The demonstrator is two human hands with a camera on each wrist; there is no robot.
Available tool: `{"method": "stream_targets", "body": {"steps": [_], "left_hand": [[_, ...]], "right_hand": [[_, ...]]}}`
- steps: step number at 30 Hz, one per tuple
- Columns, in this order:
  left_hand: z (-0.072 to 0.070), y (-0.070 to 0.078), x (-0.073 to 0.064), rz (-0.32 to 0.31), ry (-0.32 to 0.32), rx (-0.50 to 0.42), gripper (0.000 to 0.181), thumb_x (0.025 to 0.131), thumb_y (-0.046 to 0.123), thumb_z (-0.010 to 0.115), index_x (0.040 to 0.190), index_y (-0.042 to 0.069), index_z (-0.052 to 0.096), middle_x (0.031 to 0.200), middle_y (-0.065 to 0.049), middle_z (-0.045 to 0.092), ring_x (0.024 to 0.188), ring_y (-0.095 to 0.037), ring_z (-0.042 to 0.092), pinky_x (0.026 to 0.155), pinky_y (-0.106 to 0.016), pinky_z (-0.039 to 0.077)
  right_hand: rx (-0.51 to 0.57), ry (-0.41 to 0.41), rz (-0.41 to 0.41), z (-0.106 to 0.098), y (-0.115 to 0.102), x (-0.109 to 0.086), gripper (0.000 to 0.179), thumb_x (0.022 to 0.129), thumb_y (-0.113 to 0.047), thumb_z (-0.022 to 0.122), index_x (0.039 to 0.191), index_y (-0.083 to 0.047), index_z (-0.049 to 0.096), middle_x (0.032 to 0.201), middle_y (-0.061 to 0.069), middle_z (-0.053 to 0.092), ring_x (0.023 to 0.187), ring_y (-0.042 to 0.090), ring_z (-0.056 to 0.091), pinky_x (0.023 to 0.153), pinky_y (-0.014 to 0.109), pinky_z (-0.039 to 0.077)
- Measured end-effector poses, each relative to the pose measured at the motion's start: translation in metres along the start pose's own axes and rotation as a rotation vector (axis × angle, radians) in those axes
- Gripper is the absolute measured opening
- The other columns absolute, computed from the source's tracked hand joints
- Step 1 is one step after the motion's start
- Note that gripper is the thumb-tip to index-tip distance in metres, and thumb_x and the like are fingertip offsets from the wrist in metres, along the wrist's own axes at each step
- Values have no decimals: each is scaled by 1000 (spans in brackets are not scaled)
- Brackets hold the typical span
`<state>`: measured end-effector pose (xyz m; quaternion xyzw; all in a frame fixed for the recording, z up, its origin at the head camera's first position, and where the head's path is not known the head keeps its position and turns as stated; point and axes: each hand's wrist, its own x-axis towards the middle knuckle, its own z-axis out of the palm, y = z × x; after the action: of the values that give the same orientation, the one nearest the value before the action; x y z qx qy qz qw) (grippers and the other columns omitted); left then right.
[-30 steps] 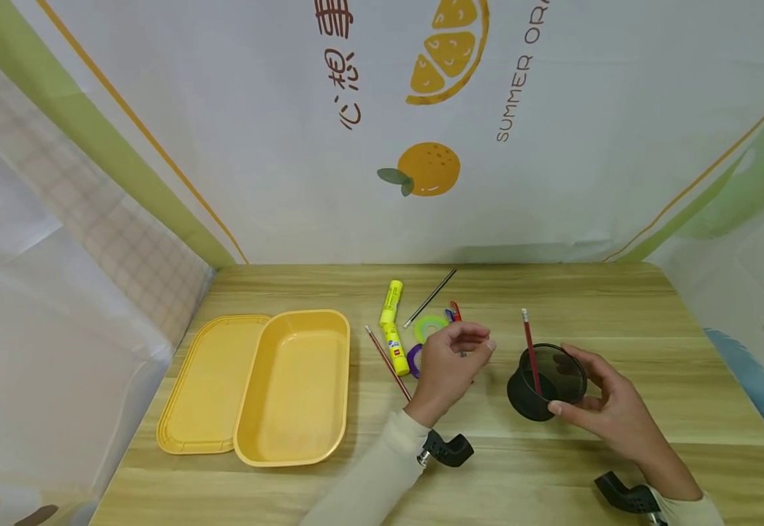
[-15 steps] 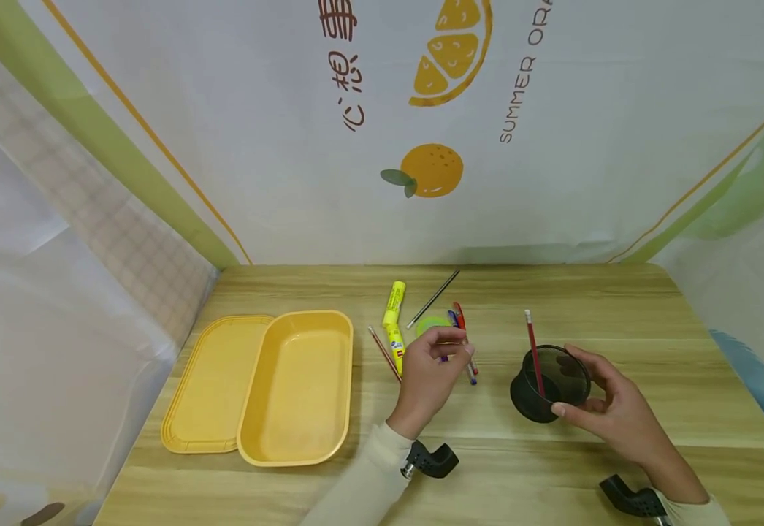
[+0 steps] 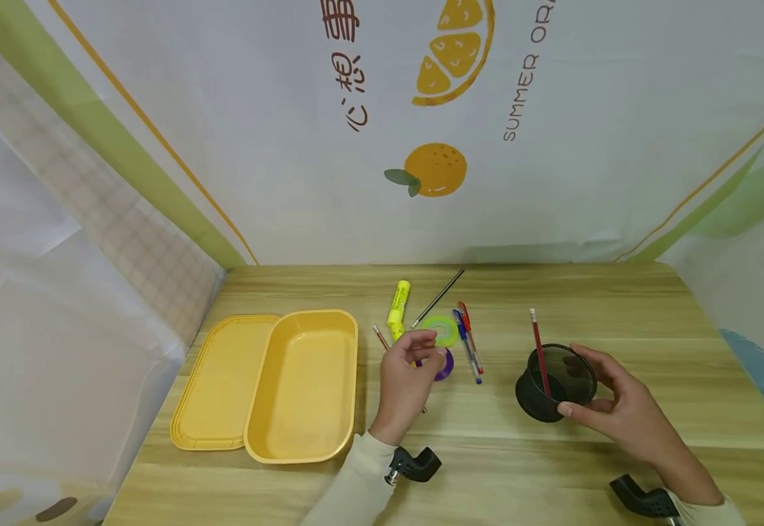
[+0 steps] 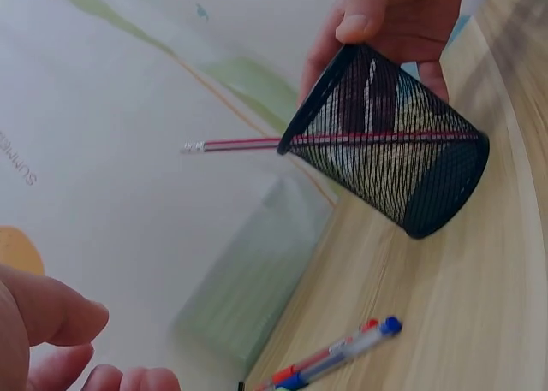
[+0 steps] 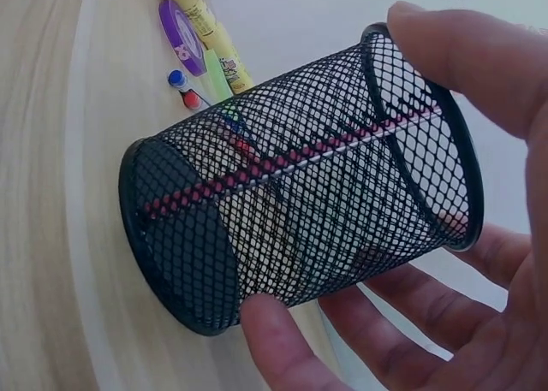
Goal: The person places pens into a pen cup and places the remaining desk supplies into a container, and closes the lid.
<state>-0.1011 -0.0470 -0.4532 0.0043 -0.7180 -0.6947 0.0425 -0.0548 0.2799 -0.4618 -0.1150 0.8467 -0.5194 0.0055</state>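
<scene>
Mesh pen cup is up front, tilted, with the right hand gripping it, thumb at the rim, red pencil inside. Left hand holds nothing, fingers loosely curled by the purple tape roll. Further back: red pen, blue pen, green tape roll, yellow glue stick, dark pencil. Tbh, more tilt could probably slide the red pencil out, and a careless left-hand nudge might roll those pens.

Free gap between 2 pens and mesh cup, protruding pencil an obstacle
</scene>
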Motion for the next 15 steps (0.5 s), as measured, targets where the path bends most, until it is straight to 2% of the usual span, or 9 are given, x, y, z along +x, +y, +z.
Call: {"method": "stream_targets", "body": {"steps": [4, 10, 15], "left_hand": [[-8, 0, -1, -13, 59, 19, 27, 94, 5, 77, 120, 9, 73, 121, -22, 68, 102, -21, 72, 74, -18, 56], [-15, -6, -2, -45, 152, 67, 40, 89, 5, 81, 127, 4, 67, 121, -20, 66, 104, -25, 70, 79, -20, 54], [-18, -10, -4, -69, 195, 61, 50, 85, 3, 83, 130, -2, 62, 119, -19, 63, 106, -30, 66, 88, -30, 56]], "right_hand": [[-6, 9, -16, 0, 1, 0, 89, 91, -2, 82, 165, -19, 36, 144, -13, 53, 120, -9, 58, 71, 32, 65], [8, 10, -28, 1, 3, 0, 89, 90, 0, 82, 165, -17, 36, 144, -11, 54, 120, -7, 59, 70, 32, 65], [-5, 15, -21, 1, 3, 0, 88, 91, -3, 82, 165, -19, 37, 145, -12, 53, 121, -10, 56, 71, 31, 64]]}}
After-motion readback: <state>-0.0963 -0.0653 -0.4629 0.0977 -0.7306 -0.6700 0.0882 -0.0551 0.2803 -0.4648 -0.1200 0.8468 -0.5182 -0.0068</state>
